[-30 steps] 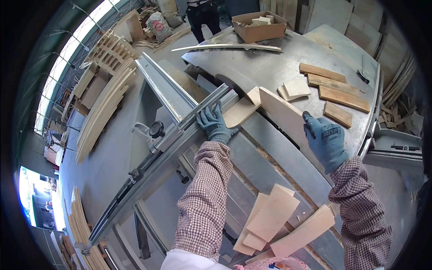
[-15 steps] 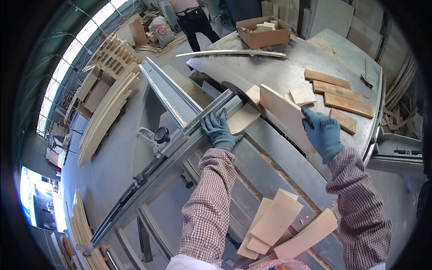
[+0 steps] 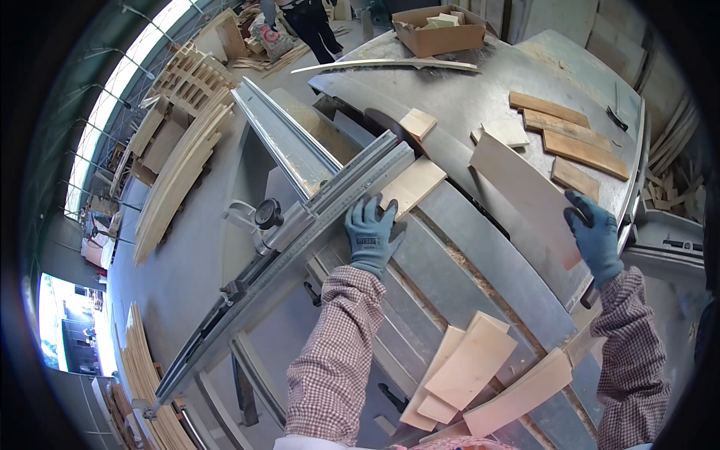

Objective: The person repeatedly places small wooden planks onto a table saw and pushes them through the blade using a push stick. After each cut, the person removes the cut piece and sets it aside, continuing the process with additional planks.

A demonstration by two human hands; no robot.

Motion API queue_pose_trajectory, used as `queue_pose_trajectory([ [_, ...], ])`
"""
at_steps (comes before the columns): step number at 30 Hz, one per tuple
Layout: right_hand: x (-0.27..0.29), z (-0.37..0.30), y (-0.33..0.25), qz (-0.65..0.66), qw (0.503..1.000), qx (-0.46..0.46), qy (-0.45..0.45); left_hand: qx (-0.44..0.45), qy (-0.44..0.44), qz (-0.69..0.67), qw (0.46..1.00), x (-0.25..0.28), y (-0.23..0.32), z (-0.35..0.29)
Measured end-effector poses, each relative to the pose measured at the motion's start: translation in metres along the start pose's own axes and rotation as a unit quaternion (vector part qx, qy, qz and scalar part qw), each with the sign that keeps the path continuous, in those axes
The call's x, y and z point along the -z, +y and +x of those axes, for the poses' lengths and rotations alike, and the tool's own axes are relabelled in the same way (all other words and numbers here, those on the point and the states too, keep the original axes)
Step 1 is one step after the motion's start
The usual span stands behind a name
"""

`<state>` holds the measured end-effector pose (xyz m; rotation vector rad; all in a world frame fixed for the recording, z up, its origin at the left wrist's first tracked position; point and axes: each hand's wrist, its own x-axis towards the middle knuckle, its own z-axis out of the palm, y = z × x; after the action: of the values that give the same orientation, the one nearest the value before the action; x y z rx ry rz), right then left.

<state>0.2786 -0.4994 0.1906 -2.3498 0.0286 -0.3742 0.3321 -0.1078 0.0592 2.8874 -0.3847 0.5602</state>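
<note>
Grey metal tabletop [image 3: 480,97] of a saw bench filled most of the view, curved by the lens. A long grey fence rail [image 3: 300,247] ran diagonally from lower left to the centre. Open brown cardboard box [image 3: 439,31] sat at the far edge of the tabletop, rectangular, with pale wood offcuts inside; no label could be made out.

Long pale board [image 3: 525,196] lay slanting on the tabletop's right part, plain light wood, flat, edges straight. Right hand [image 3: 596,236], in a blue-grey glove, was closed around its near end, fingers curled over the edge. Short pale wood piece [image 3: 412,187] lay against the fence rail, square-cut, same light colour. Left hand [image 3: 371,232], gloved alike, rested flat with fingers spread, on the rail and touching that piece's near end.

Four darker brown strips [image 3: 574,135] lay side by side at far right. Stack of pale boards [image 3: 469,371] lay near the lower edge.
</note>
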Motion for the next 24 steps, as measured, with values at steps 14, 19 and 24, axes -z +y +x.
queue_pose_trajectory([
  [14,0.011,-0.016,0.009,0.058,0.996,-0.058,-0.020,-0.003,0.071,-0.156,0.985,-0.025,0.029,0.004],
  [19,0.014,-0.016,-0.006,0.038,0.997,-0.057,-0.030,0.039,0.031,-0.127,0.991,-0.031,0.040,0.044],
  [24,0.016,-0.015,-0.010,-0.098,0.987,0.125,-0.018,0.043,-0.008,-0.029,0.999,-0.026,0.055,0.062],
])
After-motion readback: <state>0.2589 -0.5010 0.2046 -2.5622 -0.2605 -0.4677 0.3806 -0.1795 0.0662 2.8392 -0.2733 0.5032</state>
